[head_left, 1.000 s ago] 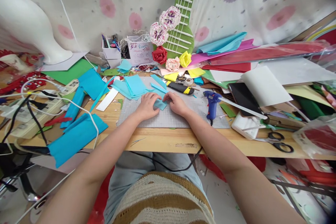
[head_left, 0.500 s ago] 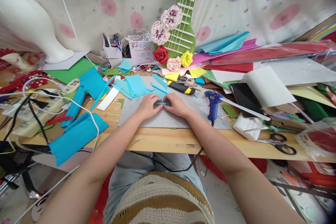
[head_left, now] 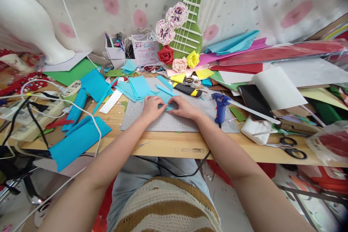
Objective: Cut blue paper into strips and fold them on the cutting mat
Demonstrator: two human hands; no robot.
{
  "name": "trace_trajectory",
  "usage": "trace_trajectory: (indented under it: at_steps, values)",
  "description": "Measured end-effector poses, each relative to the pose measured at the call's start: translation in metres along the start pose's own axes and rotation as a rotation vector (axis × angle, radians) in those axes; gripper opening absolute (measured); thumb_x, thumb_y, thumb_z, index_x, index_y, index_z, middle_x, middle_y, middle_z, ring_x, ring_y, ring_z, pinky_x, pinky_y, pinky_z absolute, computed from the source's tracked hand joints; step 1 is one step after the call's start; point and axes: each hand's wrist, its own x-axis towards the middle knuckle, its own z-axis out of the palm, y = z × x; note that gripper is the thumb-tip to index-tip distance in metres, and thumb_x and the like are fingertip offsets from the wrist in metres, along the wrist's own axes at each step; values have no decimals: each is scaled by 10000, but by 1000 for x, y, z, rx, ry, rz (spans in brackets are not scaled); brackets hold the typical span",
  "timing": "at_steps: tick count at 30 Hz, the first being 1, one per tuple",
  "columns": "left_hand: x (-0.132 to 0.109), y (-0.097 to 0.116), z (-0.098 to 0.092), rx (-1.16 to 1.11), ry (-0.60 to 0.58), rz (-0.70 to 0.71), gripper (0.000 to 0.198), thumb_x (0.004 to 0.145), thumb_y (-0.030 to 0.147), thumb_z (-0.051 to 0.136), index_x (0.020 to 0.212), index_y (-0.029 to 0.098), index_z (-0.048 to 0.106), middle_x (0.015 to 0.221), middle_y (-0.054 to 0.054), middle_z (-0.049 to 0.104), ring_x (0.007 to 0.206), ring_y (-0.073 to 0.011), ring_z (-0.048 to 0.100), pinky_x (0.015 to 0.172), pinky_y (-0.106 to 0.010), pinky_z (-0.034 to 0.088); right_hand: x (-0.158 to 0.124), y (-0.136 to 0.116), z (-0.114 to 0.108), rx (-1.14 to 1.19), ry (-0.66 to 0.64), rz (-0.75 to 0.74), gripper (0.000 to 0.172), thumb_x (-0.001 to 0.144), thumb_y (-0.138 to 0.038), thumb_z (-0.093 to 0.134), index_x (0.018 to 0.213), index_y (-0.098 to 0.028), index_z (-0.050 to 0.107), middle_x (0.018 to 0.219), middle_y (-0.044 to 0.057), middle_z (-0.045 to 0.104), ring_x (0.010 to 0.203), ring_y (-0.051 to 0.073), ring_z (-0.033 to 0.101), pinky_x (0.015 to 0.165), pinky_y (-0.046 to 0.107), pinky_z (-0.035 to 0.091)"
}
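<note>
Over the middle of the grey cutting mat [head_left: 187, 125], my left hand [head_left: 153, 109] and my right hand [head_left: 182, 108] face each other with their fingertips close together. Between them is a small light-blue piece of crepe paper [head_left: 170, 107], largely covered by the fingers. Both hands are closed in a pinch on it. Just beyond the fingers lie light-blue paper strips [head_left: 166, 88] and a stack of light-blue paper squares [head_left: 139, 87]. A black-and-yellow utility knife [head_left: 187, 90] rests behind my right hand.
A blue hot glue gun [head_left: 221, 108] stands at the mat's right. Scissors [head_left: 292, 148], a phone [head_left: 255, 101] and paper sheets crowd the right side. At left are darker blue crepe paper [head_left: 80, 141], white cables and a power strip [head_left: 46, 119]. A green guitar-shaped piece [head_left: 190, 25] leans at the back.
My fingertips have shifted on the light-blue paper; the left fingers now reach further toward the right hand, and the paper's shape between them differs. The camera view has moved slightly.
</note>
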Motion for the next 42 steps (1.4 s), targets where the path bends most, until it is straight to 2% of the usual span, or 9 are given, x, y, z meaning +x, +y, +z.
trace_trajectory:
  at_steps: [6, 10, 19, 25, 30, 35, 42]
  values:
    - [-1, 6, -7, 9, -20, 11, 174, 815, 340, 562, 733, 206, 638, 897, -10, 665, 918, -188, 576, 934, -397, 273, 1, 3, 1, 24, 11, -8, 179, 719, -236, 618, 886, -184, 584, 937, 50, 613, 919, 197, 516, 845, 336, 394]
    - [-2, 6, -11, 5, -64, 40, 123, 750, 346, 634, 776, 226, 640, 958, -8, 654, 987, -207, 549, 944, -405, 259, 1, 2, 4, 45, 47, -31, 76, 755, -240, 576, 816, -194, 580, 890, 39, 618, 891, 187, 521, 858, 337, 392]
    - [2, 9, -3, 70, 5, -119, 127, 744, 304, 629, 655, 213, 625, 902, -26, 634, 988, -222, 524, 909, -422, 287, 0, 4, 2, 146, 47, 36, 258, 675, -145, 572, 922, -197, 518, 954, 34, 596, 918, 173, 536, 846, 335, 425]
    - [5, 8, -1, 106, -1, -138, 140, 737, 317, 635, 642, 215, 616, 889, -37, 624, 992, -236, 508, 900, -426, 299, 2, 6, 1, 191, 30, 35, 230, 693, -193, 601, 909, -193, 522, 946, 32, 588, 908, 170, 533, 852, 343, 424]
    - [6, 6, 1, 90, 8, -117, 148, 728, 335, 654, 648, 217, 616, 891, -46, 621, 984, -246, 508, 894, -444, 305, 6, 4, 9, 193, 117, 106, 62, 765, -190, 518, 828, -190, 523, 832, 22, 584, 827, 161, 531, 791, 325, 427]
    - [6, 5, 2, 97, 21, -115, 163, 716, 348, 669, 637, 222, 601, 867, -43, 617, 975, -248, 504, 890, -449, 309, 6, 2, 15, 111, 150, 141, 168, 703, -78, 506, 814, -202, 528, 847, 21, 597, 875, 174, 511, 810, 327, 412]
    - [6, 5, 0, 114, 8, -138, 145, 716, 350, 672, 733, 226, 599, 910, -51, 611, 996, -263, 485, 903, -441, 294, 5, -1, 11, 99, 121, 154, 182, 705, -75, 504, 834, -200, 533, 853, 27, 587, 885, 180, 507, 818, 328, 413]
